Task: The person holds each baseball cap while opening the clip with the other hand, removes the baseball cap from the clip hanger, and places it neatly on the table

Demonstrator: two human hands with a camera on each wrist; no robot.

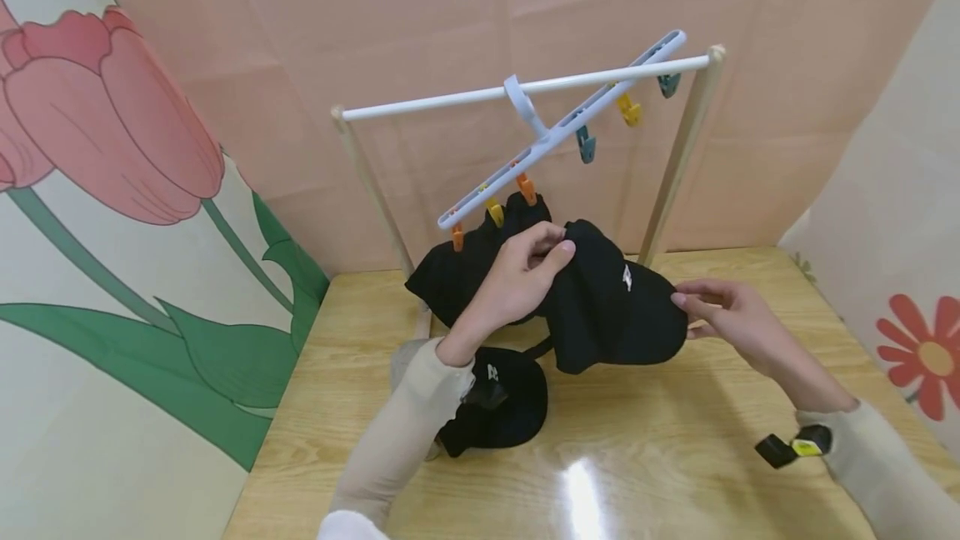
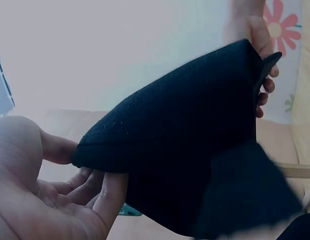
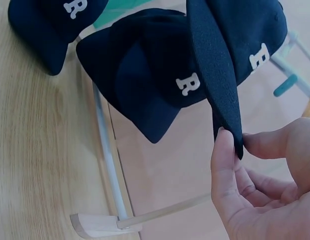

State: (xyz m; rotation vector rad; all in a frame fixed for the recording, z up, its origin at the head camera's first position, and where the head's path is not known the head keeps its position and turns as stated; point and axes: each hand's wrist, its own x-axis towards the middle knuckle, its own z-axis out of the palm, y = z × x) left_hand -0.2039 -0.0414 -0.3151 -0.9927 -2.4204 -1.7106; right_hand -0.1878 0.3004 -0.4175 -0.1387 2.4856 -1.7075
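A dark baseball cap [image 1: 600, 298] with a small white letter is stretched between both hands, above the table. My left hand [image 1: 525, 273] pinches the edge of its crown between thumb and fingers, as the left wrist view shows too. At the brim's tip, my right hand [image 1: 731, 315] pinches between thumb and fingertips; the white letter reads R in the right wrist view. Behind the left hand, a second dark cap [image 1: 442, 277] hangs from a pale blue clip hanger [image 1: 558, 136], under orange clips [image 1: 527, 188] and a yellow clip [image 1: 495, 213].
The hanger hooks over the white bar [image 1: 450, 100] of a wooden-legged rack and tilts down leftward. Teal clips [image 1: 586, 145] and another yellow clip [image 1: 630, 111] hang with nothing in them. A third dark cap [image 1: 517, 407] lies on the wooden table [image 1: 660, 457], partly behind the left forearm.
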